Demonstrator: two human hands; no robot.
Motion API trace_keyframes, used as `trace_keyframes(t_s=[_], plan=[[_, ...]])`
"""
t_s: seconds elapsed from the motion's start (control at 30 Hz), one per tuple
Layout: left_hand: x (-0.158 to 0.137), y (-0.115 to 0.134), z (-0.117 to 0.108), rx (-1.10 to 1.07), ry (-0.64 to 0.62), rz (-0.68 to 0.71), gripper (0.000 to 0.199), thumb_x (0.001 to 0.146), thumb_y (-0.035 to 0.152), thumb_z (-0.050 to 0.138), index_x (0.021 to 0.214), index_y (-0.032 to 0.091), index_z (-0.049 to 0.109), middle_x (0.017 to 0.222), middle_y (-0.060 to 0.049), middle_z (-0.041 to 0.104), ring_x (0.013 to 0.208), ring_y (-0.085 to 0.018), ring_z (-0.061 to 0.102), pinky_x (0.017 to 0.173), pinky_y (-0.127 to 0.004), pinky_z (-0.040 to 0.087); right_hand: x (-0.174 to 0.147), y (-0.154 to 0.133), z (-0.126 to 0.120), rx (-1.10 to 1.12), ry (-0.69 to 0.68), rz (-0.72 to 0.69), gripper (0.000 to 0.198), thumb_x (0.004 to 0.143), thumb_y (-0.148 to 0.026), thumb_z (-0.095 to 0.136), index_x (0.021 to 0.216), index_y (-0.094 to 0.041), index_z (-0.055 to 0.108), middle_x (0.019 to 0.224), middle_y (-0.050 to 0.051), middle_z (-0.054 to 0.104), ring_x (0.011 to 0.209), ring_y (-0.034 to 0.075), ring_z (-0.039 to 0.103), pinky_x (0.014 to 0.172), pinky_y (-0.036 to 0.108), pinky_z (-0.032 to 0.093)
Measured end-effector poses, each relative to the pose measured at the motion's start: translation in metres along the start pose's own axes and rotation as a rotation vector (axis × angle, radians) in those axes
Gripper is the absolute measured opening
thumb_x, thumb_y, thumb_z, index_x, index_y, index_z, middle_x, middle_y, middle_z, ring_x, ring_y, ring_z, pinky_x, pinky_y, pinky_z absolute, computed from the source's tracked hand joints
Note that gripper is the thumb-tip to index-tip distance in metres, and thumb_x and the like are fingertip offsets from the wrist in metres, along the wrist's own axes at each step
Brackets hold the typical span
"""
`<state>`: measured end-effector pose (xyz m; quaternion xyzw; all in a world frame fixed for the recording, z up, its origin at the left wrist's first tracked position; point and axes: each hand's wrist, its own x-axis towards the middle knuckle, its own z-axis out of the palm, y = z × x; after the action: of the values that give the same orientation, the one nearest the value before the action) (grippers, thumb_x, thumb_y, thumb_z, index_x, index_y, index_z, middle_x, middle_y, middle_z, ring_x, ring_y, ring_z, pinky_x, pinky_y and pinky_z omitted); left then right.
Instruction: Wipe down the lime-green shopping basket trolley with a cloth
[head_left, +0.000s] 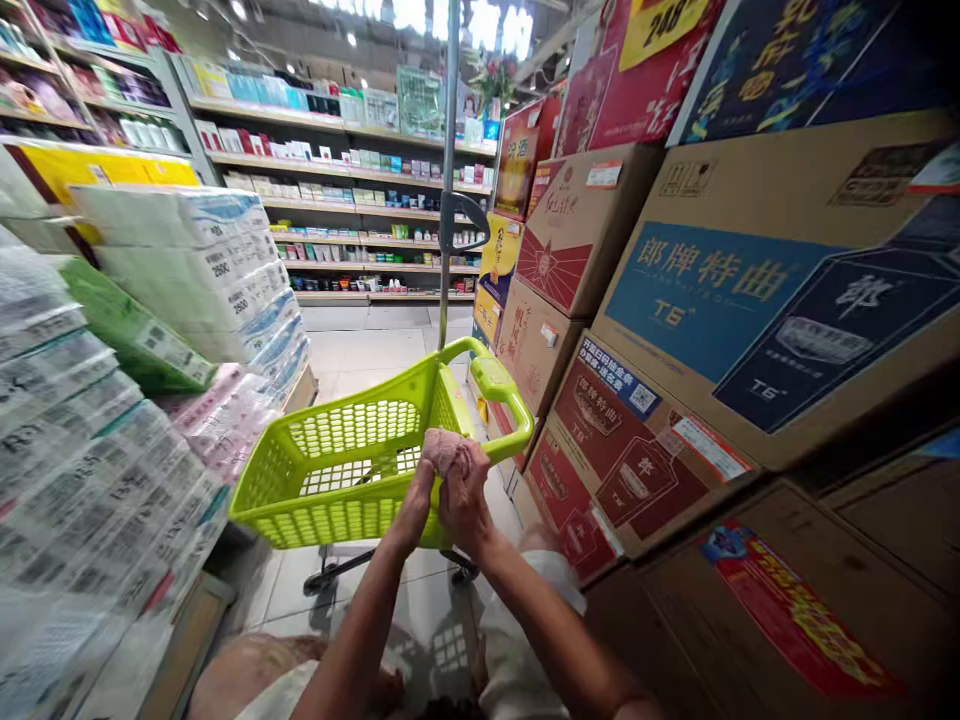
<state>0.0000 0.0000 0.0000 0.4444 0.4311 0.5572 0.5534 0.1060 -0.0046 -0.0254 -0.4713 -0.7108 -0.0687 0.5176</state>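
Note:
A lime-green shopping cart (330,516) with a slotted plastic basket stands in front of me, its handle (504,388) at the right. A small pink cloth (444,448) is pressed against the near right corner of the basket, just below the end of the handle. My right hand (465,500) is closed round the cloth with bent fingers. Close beside it, my left hand (418,505) is also closed on the cloth, its fingertips partly hidden. Inside the basket only the slotted floor and walls show.
Stacked cardboard cartons (697,290) rise close on the right. Wrapped paper packs (187,270) are piled on the left. A grey pole (450,120) stands behind the cart, with product shelves (360,190) beyond. My knees are below on the tiled floor (341,345).

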Motion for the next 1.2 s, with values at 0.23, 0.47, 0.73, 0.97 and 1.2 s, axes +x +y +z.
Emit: trace_keyframes(t_s=[0.23,0.47,0.73,0.97,1.2], plan=[[0.008,0.004,0.008,-0.381,0.169,0.037,0.062,0.083,0.051,0.083,0.137,0.028,0.062,0.126,-0.005,0.075,0.123,-0.023,0.071,0.108,-0.034,0.057,0.001,-0.003,-0.044,0.094,-0.131,-0.175,0.03,0.088,-0.02,0.063,0.117,-0.024,0.072,0.155,0.012,0.047,0.149,0.034,0.039,0.122,0.062,0.041],[0.034,0.026,0.0,-0.194,0.227,0.029,0.052,0.091,0.052,0.073,0.137,0.037,0.053,0.078,0.007,0.059,0.049,-0.007,0.052,0.053,-0.023,0.057,0.077,0.073,-0.083,-0.252,0.124,0.351,0.037,0.1,-0.03,0.049,0.13,-0.017,0.067,0.149,0.019,0.051,0.142,0.031,0.048,0.12,0.055,0.042],[0.094,0.023,0.008,0.485,-0.097,0.357,0.036,0.102,0.047,0.054,0.13,0.026,0.065,0.122,-0.009,0.067,0.118,-0.024,0.065,0.112,-0.042,0.05,0.128,0.106,-0.053,-0.313,-0.48,0.642,0.048,0.102,-0.022,0.044,0.149,-0.012,0.051,0.143,0.021,0.06,0.127,0.026,0.064,0.108,0.036,0.05],[0.117,0.01,0.0,0.869,-0.491,0.363,0.022,0.093,0.038,0.065,0.103,0.023,0.077,0.111,-0.009,0.054,0.096,-0.022,0.061,0.095,-0.039,0.056,0.121,0.097,-0.049,-0.424,-0.604,0.58,0.052,0.102,-0.017,0.04,0.153,-0.011,0.043,0.143,0.022,0.056,0.116,0.025,0.069,0.096,0.033,0.053],[0.177,0.009,0.001,0.559,-0.239,0.271,0.026,0.084,0.042,0.077,0.082,0.019,0.063,0.102,-0.008,0.054,0.087,-0.02,0.063,0.083,-0.039,0.059,0.12,0.088,-0.05,-0.433,-0.607,0.562,0.052,0.1,-0.013,0.041,0.152,-0.011,0.041,0.139,0.02,0.056,0.115,0.023,0.07,0.097,0.03,0.053]])
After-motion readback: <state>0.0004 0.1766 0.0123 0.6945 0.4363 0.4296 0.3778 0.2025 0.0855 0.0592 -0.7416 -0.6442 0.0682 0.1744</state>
